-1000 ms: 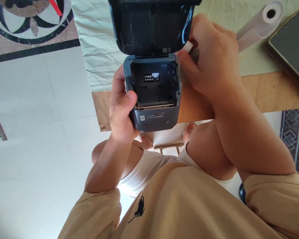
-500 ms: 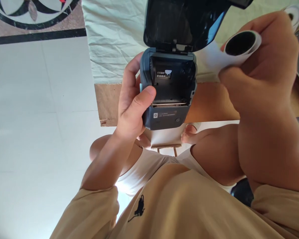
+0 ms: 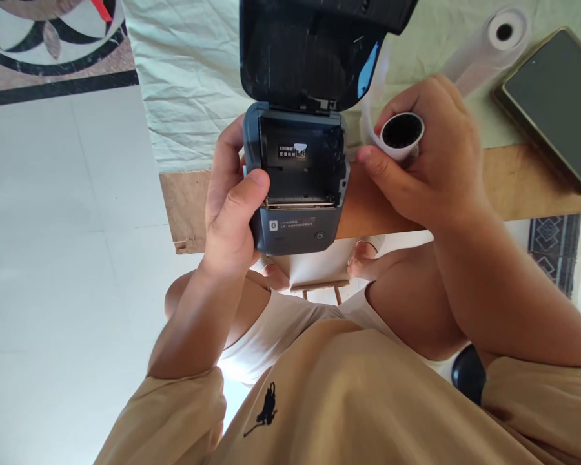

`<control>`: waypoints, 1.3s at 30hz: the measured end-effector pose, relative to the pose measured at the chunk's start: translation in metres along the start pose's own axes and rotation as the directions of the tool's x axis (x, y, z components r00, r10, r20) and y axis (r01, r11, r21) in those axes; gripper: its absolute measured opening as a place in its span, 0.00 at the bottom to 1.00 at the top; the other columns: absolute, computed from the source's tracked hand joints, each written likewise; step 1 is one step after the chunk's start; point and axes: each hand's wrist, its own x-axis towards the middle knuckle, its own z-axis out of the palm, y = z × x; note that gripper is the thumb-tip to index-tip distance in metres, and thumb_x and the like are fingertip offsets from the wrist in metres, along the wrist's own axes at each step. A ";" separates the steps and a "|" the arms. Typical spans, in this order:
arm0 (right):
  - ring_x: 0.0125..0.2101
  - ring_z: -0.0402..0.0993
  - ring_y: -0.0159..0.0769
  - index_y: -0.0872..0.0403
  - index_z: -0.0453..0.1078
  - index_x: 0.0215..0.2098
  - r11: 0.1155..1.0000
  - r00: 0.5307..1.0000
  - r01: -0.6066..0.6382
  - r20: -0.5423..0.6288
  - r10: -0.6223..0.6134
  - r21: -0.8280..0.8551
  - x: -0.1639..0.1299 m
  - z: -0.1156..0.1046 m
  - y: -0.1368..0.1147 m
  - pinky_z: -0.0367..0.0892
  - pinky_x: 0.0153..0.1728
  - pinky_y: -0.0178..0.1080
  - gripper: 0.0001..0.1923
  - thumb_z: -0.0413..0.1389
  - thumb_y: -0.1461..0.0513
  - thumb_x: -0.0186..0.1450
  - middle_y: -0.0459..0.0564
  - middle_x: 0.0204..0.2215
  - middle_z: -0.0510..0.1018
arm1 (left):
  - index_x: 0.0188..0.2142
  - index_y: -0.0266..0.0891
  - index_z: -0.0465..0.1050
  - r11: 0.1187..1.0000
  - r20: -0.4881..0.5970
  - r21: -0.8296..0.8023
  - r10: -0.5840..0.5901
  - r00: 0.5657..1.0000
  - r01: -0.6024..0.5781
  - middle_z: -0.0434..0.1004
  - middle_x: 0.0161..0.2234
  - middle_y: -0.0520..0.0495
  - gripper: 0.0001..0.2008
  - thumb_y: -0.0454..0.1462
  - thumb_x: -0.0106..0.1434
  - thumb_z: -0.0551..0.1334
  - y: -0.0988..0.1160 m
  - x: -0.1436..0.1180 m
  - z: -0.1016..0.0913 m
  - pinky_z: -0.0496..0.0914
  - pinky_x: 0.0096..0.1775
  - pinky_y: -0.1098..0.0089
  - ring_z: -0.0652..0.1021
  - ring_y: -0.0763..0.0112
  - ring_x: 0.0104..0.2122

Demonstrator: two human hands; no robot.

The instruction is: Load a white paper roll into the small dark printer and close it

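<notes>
The dark grey printer (image 3: 297,187), lid flipped up and bay bare, is being gripped by the left hand (image 3: 230,206) over the table's (image 3: 523,181) near edge; a white paper roll (image 3: 401,134) is being pinched in the right hand (image 3: 433,161) just beside it.

The printer lid (image 3: 314,45) is cut off by the top edge.

A dark blue-grey printer (image 3: 297,187), a white paper roll (image 3: 401,135), a pale green cloth (image 3: 188,84).
</notes>
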 end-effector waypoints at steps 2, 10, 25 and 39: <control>0.35 0.70 0.34 0.49 0.63 0.37 1.000 0.999 0.021 -0.035 -0.022 -0.023 -0.001 -0.001 0.000 0.65 0.37 0.40 0.12 0.57 0.52 0.62 0.46 0.34 0.74 | 0.48 0.47 0.73 1.000 0.002 0.003 -0.001 1.000 0.001 0.78 0.43 0.48 0.19 0.49 0.58 0.64 0.000 0.000 -0.001 0.72 0.40 0.61 0.77 0.58 0.44; 0.36 0.70 0.33 0.49 0.65 0.46 0.991 0.990 -0.132 0.038 0.133 -0.026 -0.003 -0.005 -0.007 0.65 0.40 0.39 0.22 0.50 0.72 0.55 0.45 0.38 0.74 | 0.50 0.49 0.71 0.999 -0.003 0.000 0.055 0.999 -0.055 0.77 0.43 0.48 0.22 0.53 0.59 0.61 -0.001 -0.002 0.001 0.75 0.39 0.60 0.78 0.59 0.43; 0.42 0.69 0.37 0.49 0.66 0.47 0.988 0.989 -0.133 0.060 0.137 -0.074 -0.002 -0.004 -0.004 0.67 0.45 0.43 0.18 0.56 0.65 0.58 0.50 0.42 0.72 | 0.49 0.49 0.71 0.996 0.008 0.048 0.075 0.997 -0.075 0.75 0.41 0.48 0.24 0.54 0.56 0.64 -0.008 0.001 -0.006 0.74 0.39 0.61 0.78 0.61 0.41; 0.42 0.68 0.39 0.52 0.69 0.49 0.985 0.990 -0.137 -0.023 0.136 -0.109 -0.002 0.002 -0.003 0.67 0.47 0.45 0.21 0.58 0.64 0.56 0.55 0.42 0.72 | 0.48 0.42 0.70 0.989 0.009 -0.046 -0.142 0.990 0.142 0.77 0.45 0.46 0.11 0.37 0.65 0.60 0.028 -0.006 0.026 0.73 0.53 0.57 0.71 0.53 0.59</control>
